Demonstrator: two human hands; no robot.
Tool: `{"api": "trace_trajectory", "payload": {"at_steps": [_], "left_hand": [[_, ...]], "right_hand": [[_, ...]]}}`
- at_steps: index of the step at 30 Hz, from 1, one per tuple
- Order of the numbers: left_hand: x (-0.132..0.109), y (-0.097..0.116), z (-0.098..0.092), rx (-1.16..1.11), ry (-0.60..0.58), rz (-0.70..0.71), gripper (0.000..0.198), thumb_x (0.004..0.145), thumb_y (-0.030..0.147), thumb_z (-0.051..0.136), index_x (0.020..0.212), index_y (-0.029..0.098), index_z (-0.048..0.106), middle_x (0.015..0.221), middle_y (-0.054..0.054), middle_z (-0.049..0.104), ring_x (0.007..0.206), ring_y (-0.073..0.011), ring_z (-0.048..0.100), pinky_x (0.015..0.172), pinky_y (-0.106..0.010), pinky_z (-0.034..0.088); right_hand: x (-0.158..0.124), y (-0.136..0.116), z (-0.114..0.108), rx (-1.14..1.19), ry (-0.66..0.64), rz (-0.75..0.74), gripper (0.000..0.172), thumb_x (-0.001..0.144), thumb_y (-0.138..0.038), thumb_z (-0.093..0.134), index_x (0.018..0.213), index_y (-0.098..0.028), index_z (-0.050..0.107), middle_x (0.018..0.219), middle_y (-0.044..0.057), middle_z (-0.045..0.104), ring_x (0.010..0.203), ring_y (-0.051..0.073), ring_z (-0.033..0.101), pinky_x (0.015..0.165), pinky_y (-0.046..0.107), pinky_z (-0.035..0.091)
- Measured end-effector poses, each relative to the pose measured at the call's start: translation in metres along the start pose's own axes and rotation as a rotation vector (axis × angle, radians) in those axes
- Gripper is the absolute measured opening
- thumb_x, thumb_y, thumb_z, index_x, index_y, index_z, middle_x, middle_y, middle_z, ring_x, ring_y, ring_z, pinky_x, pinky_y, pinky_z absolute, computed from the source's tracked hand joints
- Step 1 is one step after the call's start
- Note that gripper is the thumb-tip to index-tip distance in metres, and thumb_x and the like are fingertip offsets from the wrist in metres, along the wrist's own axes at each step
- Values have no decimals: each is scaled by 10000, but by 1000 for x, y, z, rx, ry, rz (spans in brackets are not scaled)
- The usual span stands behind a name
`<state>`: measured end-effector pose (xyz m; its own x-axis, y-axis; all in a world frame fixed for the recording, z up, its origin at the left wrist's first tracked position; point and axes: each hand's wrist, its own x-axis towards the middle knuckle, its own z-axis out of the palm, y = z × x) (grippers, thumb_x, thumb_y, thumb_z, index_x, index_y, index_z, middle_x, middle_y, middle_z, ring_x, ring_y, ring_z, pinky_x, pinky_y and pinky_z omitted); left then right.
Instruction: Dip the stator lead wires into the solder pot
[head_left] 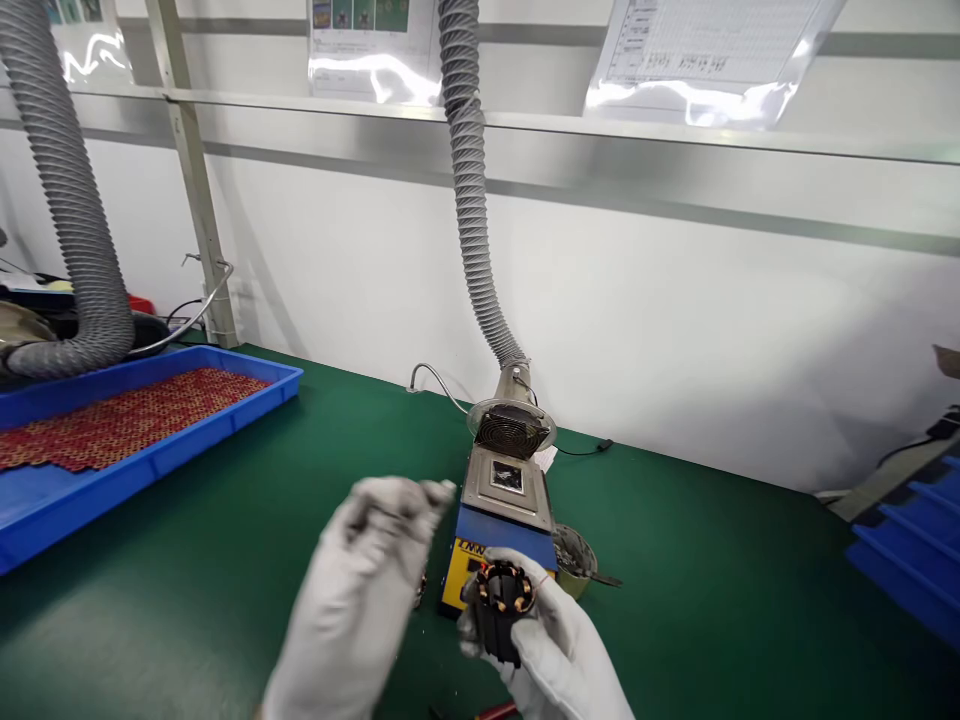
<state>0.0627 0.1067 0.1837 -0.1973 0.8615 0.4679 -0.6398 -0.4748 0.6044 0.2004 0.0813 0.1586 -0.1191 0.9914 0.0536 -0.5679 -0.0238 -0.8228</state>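
Blk wound core (491, 628) was just nr side of the blue-yellow unit (502, 533), R hand (556, 637) w/ fingers curled snug round it! L hand (373, 565) was blurred, fingers bunched, hold unclear. Slack grip might've dropped it onto the table (697, 560); a wide swing right might've clipped the pot (576, 586).

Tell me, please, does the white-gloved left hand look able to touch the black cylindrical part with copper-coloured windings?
Probably yes. The left hand is raised beside the black cylindrical part, whose wound top is uncovered; the white-gloved right hand grips its sides, and nothing visible blocks the way.
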Motion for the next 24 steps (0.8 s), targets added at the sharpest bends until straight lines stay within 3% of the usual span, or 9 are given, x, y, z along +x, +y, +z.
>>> {"api": "trace_trajectory", "payload": {"at_steps": [1,3,6,8,11,15,16,20,24], "left_hand": [[2,4,-3,17,49,64,90,723,332,735,759,270,681,783,60,681,855,-135,648,868,-228,512],[5,10,-4,180,-19,-18,140,708,255,740,837,281,690,853,47,694,821,-135,656,747,-171,533],[4,7,3,435,-396,-353,287,657,82,676,882,258,705,949,3,691,830,-156,650,681,-167,520],[2,2,8,465,-512,-315,185,677,86,636,757,232,718,874,-9,689,883,-167,627,769,-194,498],[4,-2,8,491,-392,-150,120,740,185,628,645,221,693,757,-13,674,889,-167,612,775,-192,480],[7,2,-2,528,-130,-154,101,757,299,622,704,239,684,825,-13,691,857,-182,630,759,-220,499],[7,4,-3,578,-160,-198,77,721,281,656,781,257,699,916,-14,692,916,-197,622,810,-238,491],[2,2,5,702,-543,-342,635,540,37,720,1068,381,642,1183,26,614,1130,-237,527,991,-291,392],[0,-6,15,513,-557,-143,240,608,159,770,819,271,741,882,-42,713,895,-237,619,842,-291,474]], "right_hand": [[0,-1,-1,-9,6,17,459,525,-402,843,911,-202,697,806,60,682,696,194,649,654,313,528],[1,-1,-2,-4,16,16,445,544,-407,834,916,-208,692,806,58,684,679,187,651,621,293,524],[2,2,-1,40,35,-55,408,559,-378,832,909,-219,694,873,67,691,828,221,652,774,352,518],[1,4,-1,57,53,-103,378,568,-359,829,891,-212,699,926,77,684,956,247,618,873,390,481],[-2,-1,-2,93,-17,-31,393,596,-357,813,934,-194,694,924,89,685,866,229,638,792,366,517],[-9,-14,-4,238,-165,129,336,671,-399,755,935,-197,702,895,74,705,725,164,661,640,253,535],[-9,-16,-4,266,-182,137,314,690,-418,735,919,-204,710,910,68,711,747,165,666,653,251,537],[-9,-14,-6,230,-134,123,306,748,-501,651,929,-262,709,997,55,715,887,205,658,803,355,521],[-8,-7,-7,198,-126,155,294,743,-483,665,924,-254,704,908,43,726,801,203,668,800,396,520]]}}
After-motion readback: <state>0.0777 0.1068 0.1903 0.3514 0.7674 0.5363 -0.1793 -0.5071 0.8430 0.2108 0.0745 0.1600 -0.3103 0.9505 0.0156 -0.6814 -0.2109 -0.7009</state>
